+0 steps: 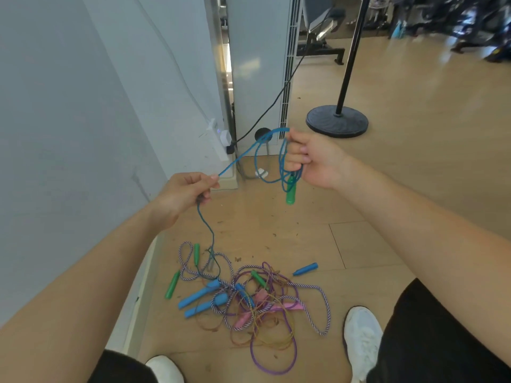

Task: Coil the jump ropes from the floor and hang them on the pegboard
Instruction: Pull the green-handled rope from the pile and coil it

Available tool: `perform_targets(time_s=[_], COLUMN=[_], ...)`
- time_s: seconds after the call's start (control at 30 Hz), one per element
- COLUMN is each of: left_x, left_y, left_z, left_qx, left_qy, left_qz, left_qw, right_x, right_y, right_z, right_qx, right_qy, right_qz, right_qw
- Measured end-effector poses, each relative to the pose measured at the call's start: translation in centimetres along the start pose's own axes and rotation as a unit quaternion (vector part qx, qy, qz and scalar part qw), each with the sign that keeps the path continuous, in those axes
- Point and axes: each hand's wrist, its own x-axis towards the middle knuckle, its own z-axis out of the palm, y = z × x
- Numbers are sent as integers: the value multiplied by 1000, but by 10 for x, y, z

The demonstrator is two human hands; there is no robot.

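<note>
Head view showed the right hand (312, 158) closed round several loops of the blue rope (243, 153), fingers curled over the gathered turns, with a green handle (291, 193) hanging just below the fist. The left hand (185, 194) pinched the same rope between thumb and forefinger, and the length between the two hands was drawn fairly straight. That arrangement suits coiling: one hand stores the loops while the other feeds and tensions the next turn.

From the left hand the rope dropped to the tangled pile (257, 302) on the floor (387, 217), below both hands. Its far end appeared caught among the other ropes, and which handle belonged to it could not be determined. The pile held striped, purple and tan ropes with blue, green and pink handles. One blue handle (305, 268) lay apart, to the pile's right. A white shoe (362, 341) stood just right of the pile. A round stand base (337, 121) sat well beyond it. No pegboard was in view.

Judgement: this rope partly coiled; hanging not begun.
</note>
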Motion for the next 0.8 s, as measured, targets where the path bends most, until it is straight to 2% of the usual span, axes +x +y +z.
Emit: perform_targets(time_s=[0.2,0.33,0.47,0.53,0.63,0.73,0.8], left_x=[8,9,12,12,8,3,1], left_y=[-17,-22,-21,-17,-8,1,5], left_z=[-16,-17,-12,-7,4,13,19], left_qx=[-27,-47,2,60,103,111,101], left_qy=[28,60,61,38,-24,-81,-92], left_qz=[-38,-44,-34,-17,14,29,41], left_qw=[999,996,998,997,994,990,990], right_x=[8,12,14,13,11,10,7], right_y=[-23,-26,-20,-16,-9,5,17], right_z=[-27,-36,-34,-30,-23,-14,-6], right_qx=[174,206,210,181,72,-54,-110], right_qy=[107,160,156,132,91,42,11], right_qz=[-34,-47,-28,-9,11,27,34], right_qw=[978,964,965,975,993,997,993])
